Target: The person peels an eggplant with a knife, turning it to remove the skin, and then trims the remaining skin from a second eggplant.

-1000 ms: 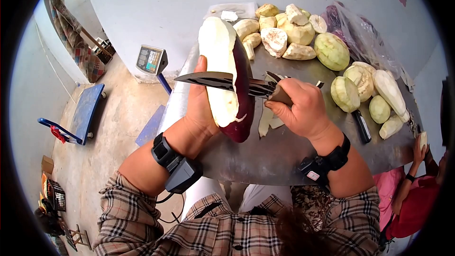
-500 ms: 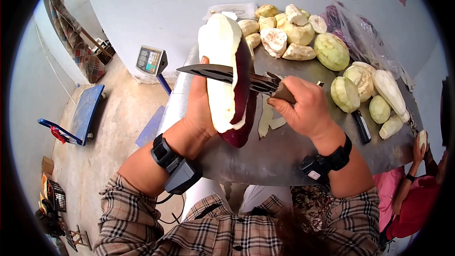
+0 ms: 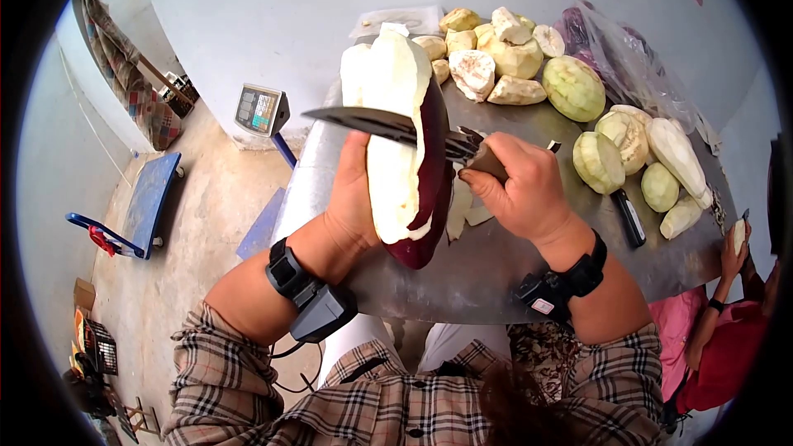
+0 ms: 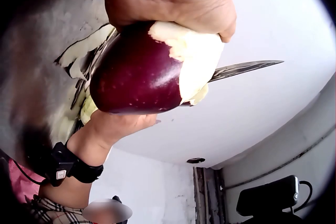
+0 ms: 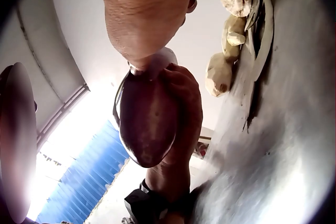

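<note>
A large eggplant [image 3: 392, 190], pale and peeled along one side and dark purple on the other, is held up over the table's near left part. My left hand [image 3: 349, 198] grips it from the left and underneath, thumb along the peeled side. My right hand [image 3: 524, 186] holds a knife [image 3: 372, 122] by its handle, the blade lying across the eggplant with its tip pointing left. In the left wrist view the rounded purple end [image 4: 136, 77] faces the camera and the blade [image 4: 247, 69] sticks out beyond it. The left fingers wrap the eggplant [image 5: 149, 119] in the right wrist view.
Peel strips [image 3: 458, 215] lie on the metal table [image 3: 529, 272] under the knife. Several peeled eggplants [image 3: 574, 89] and cut pieces sit at the back and right, near a dark-handled tool [image 3: 629, 219]. A plastic bag [image 3: 636, 66] stands behind. Another person's hand [image 3: 733, 252] is at the right edge.
The eggplant's purple lower end has shifted slightly down and its upper part a little right. The knife blade lies slightly higher in view, still across it. Both hands keep their hold.
</note>
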Tool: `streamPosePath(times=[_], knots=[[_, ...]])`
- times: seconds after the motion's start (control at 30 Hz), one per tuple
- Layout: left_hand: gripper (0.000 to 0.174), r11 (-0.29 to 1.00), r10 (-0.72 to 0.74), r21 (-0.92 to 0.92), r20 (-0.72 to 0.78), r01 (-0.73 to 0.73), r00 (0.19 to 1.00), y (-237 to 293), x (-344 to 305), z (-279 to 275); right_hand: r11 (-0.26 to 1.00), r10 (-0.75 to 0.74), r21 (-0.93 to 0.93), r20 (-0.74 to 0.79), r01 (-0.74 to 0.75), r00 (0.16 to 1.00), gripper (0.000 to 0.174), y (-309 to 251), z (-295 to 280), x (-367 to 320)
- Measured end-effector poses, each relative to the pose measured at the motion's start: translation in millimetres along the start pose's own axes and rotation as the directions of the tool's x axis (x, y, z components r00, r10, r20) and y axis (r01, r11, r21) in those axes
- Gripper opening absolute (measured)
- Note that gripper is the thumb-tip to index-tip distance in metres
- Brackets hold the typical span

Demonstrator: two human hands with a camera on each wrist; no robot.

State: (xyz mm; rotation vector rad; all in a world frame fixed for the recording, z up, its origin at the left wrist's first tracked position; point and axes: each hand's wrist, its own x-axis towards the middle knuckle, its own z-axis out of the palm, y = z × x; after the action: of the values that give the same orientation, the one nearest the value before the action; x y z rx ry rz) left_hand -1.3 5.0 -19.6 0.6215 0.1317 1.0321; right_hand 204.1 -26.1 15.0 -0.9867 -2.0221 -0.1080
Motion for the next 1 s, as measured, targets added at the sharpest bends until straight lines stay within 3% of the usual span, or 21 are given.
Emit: streamPosePath(times=[0.27, 0.4, 0.57, 0.7, 0.83, 0.87, 0.9, 0.93, 1.0], knots=[[0.070, 0.995, -0.087, -0.031, 0.119, 0.091, 0.989, 3.3, -0.1, -2.8, 0.998, 0.054, 0.014, -0.004, -0.054, 0.999, 0.036, 10.0, -1.6, 0.1], [0.072, 0.992, -0.106, -0.058, 0.088, 0.112, 0.990, 5.0, -3.5, 7.6, 0.997, 0.071, 0.019, -0.011, -0.071, 0.997, 0.036, 12.5, -3.8, 1.4], [0.076, 0.989, -0.119, -0.064, 0.218, 0.136, 0.969, 8.1, -8.0, 11.1, 0.982, 0.188, 0.003, -0.083, -0.188, 0.979, 0.036, 32.3, -9.9, 3.1], [0.080, 0.972, -0.148, -0.147, 0.228, 0.184, 0.962, 7.8, -7.1, 10.6, 0.965, 0.261, 0.059, -0.083, -0.257, 0.962, 0.036, 37.8, -7.1, 3.7], [0.083, 0.991, -0.111, -0.053, 0.213, 0.125, 0.971, 7.9, -5.1, 3.8, 0.904, 0.422, 0.102, -0.055, -0.415, 0.905, 0.036, 45.0, -7.4, 3.4], [0.084, 0.993, -0.106, -0.022, 0.209, 0.113, 0.972, 6.5, -4.5, 1.9, 0.869, 0.450, 0.238, -0.018, -0.434, 0.893, 0.035, 45.0, -6.1, 3.0], [0.089, 0.995, -0.082, 0.063, 0.069, 0.078, 0.994, 3.1, -4.5, 1.9, 0.815, 0.473, 0.367, 0.023, -0.447, 0.881, 0.035, 45.1, -5.1, 2.5], [0.086, 0.961, -0.055, 0.271, 0.012, 0.050, 0.998, 2.8, -3.8, 4.9, 0.744, 0.491, 0.488, 0.066, -0.457, 0.869, 0.034, 45.3, -4.7, 1.6], [0.080, 0.896, 0.031, 0.444, -0.034, -0.012, 0.999, -1.9, -1.5, 10.6, 0.621, 0.509, 0.598, 0.182, -0.506, 0.841, 0.032, 37.5, -2.3, -0.3]])
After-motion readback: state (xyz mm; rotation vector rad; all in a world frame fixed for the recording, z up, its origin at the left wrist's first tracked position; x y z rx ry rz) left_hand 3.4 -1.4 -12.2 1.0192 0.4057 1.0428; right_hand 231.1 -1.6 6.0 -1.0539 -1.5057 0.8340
